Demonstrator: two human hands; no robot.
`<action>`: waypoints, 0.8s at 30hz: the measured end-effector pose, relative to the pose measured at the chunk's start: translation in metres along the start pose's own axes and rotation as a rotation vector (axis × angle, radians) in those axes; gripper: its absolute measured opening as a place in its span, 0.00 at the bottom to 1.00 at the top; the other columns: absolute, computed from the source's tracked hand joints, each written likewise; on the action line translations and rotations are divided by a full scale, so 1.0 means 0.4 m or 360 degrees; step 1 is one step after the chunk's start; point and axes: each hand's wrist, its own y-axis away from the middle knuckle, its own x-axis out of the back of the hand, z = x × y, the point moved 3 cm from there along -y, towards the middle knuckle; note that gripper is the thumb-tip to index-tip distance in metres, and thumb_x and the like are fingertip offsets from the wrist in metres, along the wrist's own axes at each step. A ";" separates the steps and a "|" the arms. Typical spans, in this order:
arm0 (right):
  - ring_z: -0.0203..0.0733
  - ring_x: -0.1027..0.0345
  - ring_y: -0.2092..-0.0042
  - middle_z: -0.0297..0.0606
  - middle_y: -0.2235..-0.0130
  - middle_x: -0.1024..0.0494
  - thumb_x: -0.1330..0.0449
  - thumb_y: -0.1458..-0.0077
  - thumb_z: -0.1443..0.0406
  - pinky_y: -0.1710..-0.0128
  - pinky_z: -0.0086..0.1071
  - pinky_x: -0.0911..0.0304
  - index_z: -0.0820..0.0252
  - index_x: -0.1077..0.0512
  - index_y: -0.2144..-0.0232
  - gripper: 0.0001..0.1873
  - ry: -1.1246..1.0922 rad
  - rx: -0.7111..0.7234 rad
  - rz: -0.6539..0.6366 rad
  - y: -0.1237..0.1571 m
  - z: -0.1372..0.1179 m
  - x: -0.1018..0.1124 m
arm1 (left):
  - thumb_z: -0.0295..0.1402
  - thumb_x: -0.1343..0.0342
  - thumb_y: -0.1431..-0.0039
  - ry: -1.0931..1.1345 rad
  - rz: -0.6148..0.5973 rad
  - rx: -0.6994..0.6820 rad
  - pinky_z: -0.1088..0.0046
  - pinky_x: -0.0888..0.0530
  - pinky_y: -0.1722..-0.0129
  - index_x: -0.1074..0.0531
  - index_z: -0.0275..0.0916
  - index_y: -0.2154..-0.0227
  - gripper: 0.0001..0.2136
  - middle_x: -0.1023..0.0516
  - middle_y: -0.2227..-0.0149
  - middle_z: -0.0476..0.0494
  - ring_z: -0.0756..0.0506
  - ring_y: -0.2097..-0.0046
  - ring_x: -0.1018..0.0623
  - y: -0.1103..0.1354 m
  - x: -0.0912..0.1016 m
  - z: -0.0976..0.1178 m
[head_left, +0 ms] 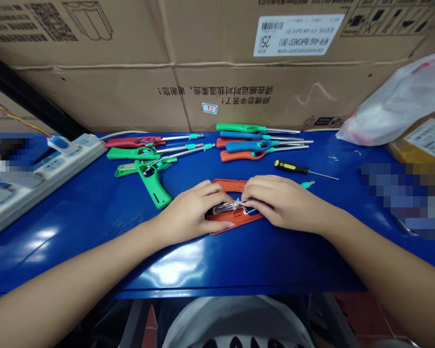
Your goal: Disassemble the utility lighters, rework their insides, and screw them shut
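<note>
An opened orange lighter shell (235,218) lies on the blue table (94,203) in front of me. My left hand (194,210) rests on its left end with fingers curled, pinching a small clear tube (226,207) inside the shell. My right hand (281,200) covers the shell's right part, fingers closed on thin white wires beside the tube. The lighter's teal-tipped nozzle (307,184) sticks out past my right hand.
Several long-nosed lighters lie behind: a red and green group (145,150) at left, a green, blue and orange group (253,142) at centre. A yellow-black screwdriver (293,168), a white power strip (54,159), a plastic bag (395,106) and cardboard boxes (203,63) surround them.
</note>
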 end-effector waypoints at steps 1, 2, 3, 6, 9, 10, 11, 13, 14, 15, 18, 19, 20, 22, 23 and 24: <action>0.43 0.29 0.58 0.40 0.59 0.21 0.46 0.31 0.69 0.55 0.36 0.36 0.61 0.26 0.60 0.08 -0.0002 -0.0017 0.0022 -0.001 0.003 0.003 | 0.45 0.37 0.36 0.0006 0.0001 -0.0005 0.63 0.28 0.54 0.25 0.39 0.53 0.16 0.22 0.56 0.42 0.41 0.55 0.26 0.000 -0.001 0.000; 0.43 0.29 0.58 0.41 0.59 0.21 0.46 0.31 0.68 0.55 0.36 0.36 0.61 0.26 0.60 0.08 0.0004 -0.0037 0.0029 -0.002 0.007 0.005 | 0.46 0.37 0.36 0.0011 0.0004 -0.0008 0.63 0.28 0.55 0.25 0.39 0.53 0.17 0.22 0.57 0.42 0.41 0.56 0.26 0.001 -0.003 -0.001; 0.43 0.29 0.58 0.41 0.59 0.21 0.46 0.31 0.68 0.55 0.37 0.36 0.61 0.26 0.60 0.09 0.0023 -0.0055 0.0020 -0.002 0.012 0.006 | 0.47 0.37 0.37 0.0014 0.0007 -0.0009 0.63 0.28 0.55 0.25 0.38 0.53 0.18 0.22 0.57 0.42 0.41 0.56 0.25 0.001 -0.004 0.000; 0.46 0.28 0.56 0.41 0.58 0.21 0.45 0.31 0.65 0.54 0.40 0.36 0.60 0.25 0.59 0.08 0.0093 -0.0070 -0.0061 0.001 0.023 0.005 | 0.48 0.36 0.37 0.0028 0.0040 -0.0002 0.64 0.27 0.53 0.25 0.39 0.50 0.21 0.21 0.55 0.42 0.41 0.54 0.24 0.005 -0.001 0.003; 0.48 0.28 0.51 0.42 0.53 0.21 0.42 0.32 0.63 0.50 0.42 0.36 0.58 0.25 0.53 0.09 0.0119 -0.0071 -0.0117 0.007 0.027 0.006 | 0.49 0.36 0.38 -0.0002 0.0134 0.0079 0.66 0.26 0.54 0.26 0.39 0.51 0.21 0.21 0.55 0.43 0.42 0.53 0.22 0.007 0.014 0.005; 0.48 0.28 0.50 0.43 0.51 0.22 0.42 0.33 0.63 0.50 0.42 0.36 0.58 0.25 0.51 0.10 0.0126 -0.0079 -0.0111 0.009 0.028 0.009 | 0.49 0.37 0.38 -0.0052 0.0161 0.0119 0.66 0.25 0.55 0.26 0.39 0.53 0.20 0.21 0.56 0.44 0.42 0.53 0.22 0.007 0.022 0.006; 0.48 0.28 0.51 0.43 0.50 0.23 0.42 0.33 0.63 0.50 0.42 0.36 0.58 0.25 0.51 0.11 0.0134 -0.0095 -0.0098 0.010 0.028 0.014 | 0.49 0.38 0.37 -0.0135 0.0177 0.0170 0.66 0.25 0.56 0.25 0.40 0.55 0.18 0.21 0.57 0.44 0.42 0.54 0.22 0.006 0.029 0.005; 0.47 0.28 0.53 0.43 0.52 0.23 0.43 0.33 0.63 0.53 0.40 0.36 0.59 0.25 0.54 0.09 0.0165 -0.0142 -0.0076 0.012 0.030 0.029 | 0.46 0.43 0.33 -0.0396 0.0172 0.0319 0.65 0.25 0.59 0.25 0.40 0.60 0.13 0.21 0.58 0.44 0.40 0.55 0.21 0.006 0.045 0.003; 0.46 0.28 0.56 0.42 0.54 0.23 0.44 0.33 0.63 0.55 0.39 0.36 0.59 0.25 0.56 0.09 0.0182 -0.0176 -0.0075 0.014 0.032 0.037 | 0.43 0.45 0.32 -0.0561 0.0155 0.0431 0.64 0.24 0.60 0.25 0.40 0.60 0.12 0.21 0.58 0.42 0.38 0.55 0.21 0.007 0.054 0.000; 0.44 0.29 0.58 0.41 0.57 0.24 0.45 0.33 0.63 0.57 0.38 0.36 0.58 0.25 0.59 0.09 0.0195 -0.0216 -0.0083 0.015 0.034 0.044 | 0.41 0.47 0.31 -0.0741 0.0127 0.0562 0.62 0.24 0.60 0.25 0.39 0.59 0.11 0.22 0.57 0.40 0.36 0.54 0.21 0.010 0.064 -0.004; 0.41 0.31 0.65 0.37 0.63 0.25 0.47 0.32 0.63 0.64 0.35 0.39 0.57 0.27 0.64 0.10 0.0212 -0.0322 -0.0121 0.019 0.040 0.058 | 0.37 0.49 0.32 -0.1231 0.0017 0.0953 0.54 0.23 0.57 0.27 0.31 0.54 0.14 0.25 0.53 0.27 0.27 0.49 0.23 0.030 0.102 -0.019; 0.40 0.32 0.66 0.36 0.64 0.25 0.47 0.32 0.62 0.65 0.34 0.40 0.57 0.28 0.64 0.10 0.0215 -0.0344 -0.0134 0.020 0.042 0.059 | 0.38 0.50 0.32 -0.1335 -0.0008 0.1060 0.51 0.23 0.56 0.27 0.29 0.53 0.16 0.27 0.52 0.23 0.23 0.47 0.24 0.040 0.118 -0.026; 0.39 0.33 0.67 0.36 0.64 0.25 0.47 0.32 0.62 0.66 0.34 0.41 0.57 0.28 0.64 0.10 0.0219 -0.0355 -0.0143 0.021 0.042 0.058 | 0.38 0.51 0.32 -0.1386 -0.0016 0.1148 0.49 0.23 0.56 0.29 0.27 0.51 0.18 0.28 0.50 0.20 0.21 0.46 0.26 0.051 0.135 -0.033; 0.38 0.34 0.68 0.35 0.64 0.25 0.48 0.32 0.61 0.67 0.33 0.42 0.56 0.29 0.65 0.10 0.0228 -0.0359 -0.0159 0.021 0.043 0.055 | 0.41 0.50 0.32 -0.1368 0.0001 0.1347 0.47 0.23 0.56 0.34 0.26 0.43 0.23 0.31 0.46 0.17 0.18 0.45 0.26 0.074 0.171 -0.056; 0.37 0.34 0.68 0.34 0.64 0.25 0.48 0.32 0.61 0.67 0.32 0.42 0.56 0.29 0.64 0.10 0.0230 -0.0360 -0.0167 0.021 0.043 0.052 | 0.42 0.49 0.33 -0.1269 -0.0020 0.1416 0.46 0.24 0.56 0.38 0.25 0.39 0.27 0.33 0.45 0.16 0.18 0.47 0.24 0.085 0.185 -0.071; 0.37 0.34 0.68 0.34 0.64 0.25 0.48 0.32 0.61 0.67 0.32 0.42 0.56 0.28 0.64 0.10 0.0232 -0.0363 -0.0174 0.021 0.043 0.050 | 0.42 0.48 0.34 -0.1114 -0.0023 0.1453 0.45 0.24 0.56 0.43 0.23 0.36 0.31 0.35 0.43 0.13 0.20 0.51 0.21 0.094 0.197 -0.089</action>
